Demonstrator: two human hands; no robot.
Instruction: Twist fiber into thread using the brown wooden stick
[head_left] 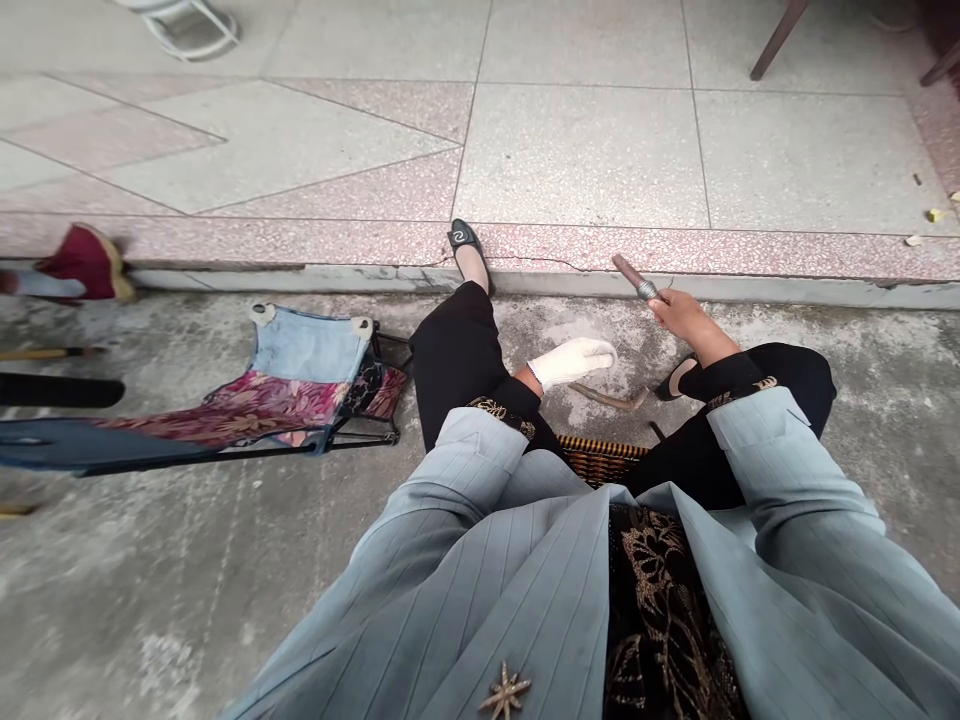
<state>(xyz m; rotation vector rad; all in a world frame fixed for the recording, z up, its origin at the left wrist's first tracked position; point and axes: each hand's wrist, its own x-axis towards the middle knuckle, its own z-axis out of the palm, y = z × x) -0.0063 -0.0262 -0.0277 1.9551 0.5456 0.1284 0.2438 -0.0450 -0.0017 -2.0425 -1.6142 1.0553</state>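
Note:
My right hand (pixel 681 314), bare, is closed round the lower end of a brown stick (pixel 628 274) with silvery wire wound about it. The stick points up and left, its far end over the step's edge. A white knitted glove covers my left hand (pixel 574 362), held low between my knees with the fingers stretched out side by side. No object shows in it, though the palm is hidden. Just below that hand, a curved, brownish stick-like thing (pixel 611 398) lies on the concrete; its exact kind is unclear.
I sit on a woven seat (pixel 600 458), facing a low tiled step (pixel 585 150). A folding fabric chair (pixel 300 350) stands to my left. Beyond it shows another person's red shoe (pixel 86 262). Chair legs (pixel 780 38) rise at the upper right.

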